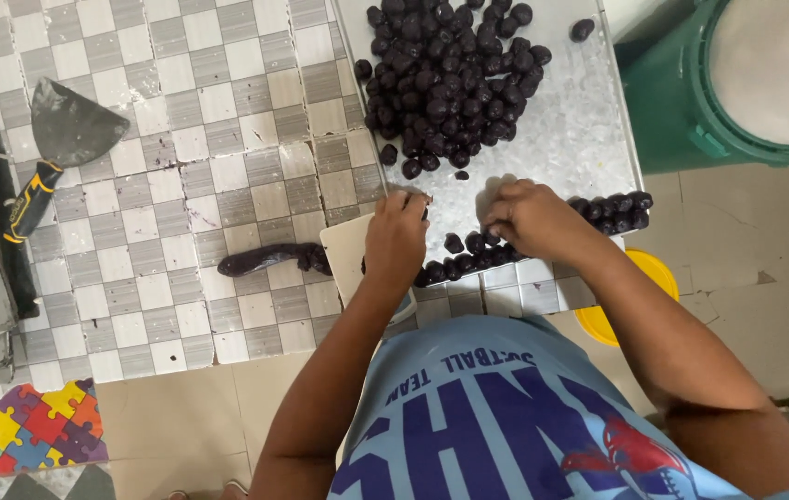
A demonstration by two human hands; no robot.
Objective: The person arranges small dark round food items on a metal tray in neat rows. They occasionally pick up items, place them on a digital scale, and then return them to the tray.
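purple dough balls point(445, 83) heap on the tray point(589, 139); both hands' fingers pinch dough at its edge.

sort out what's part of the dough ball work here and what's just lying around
In use: left hand, right hand, white scraper, dark purple dough roll, dark balls, metal tray.
Lying about: putty knife, green bucket, yellow lid, puzzle mat.
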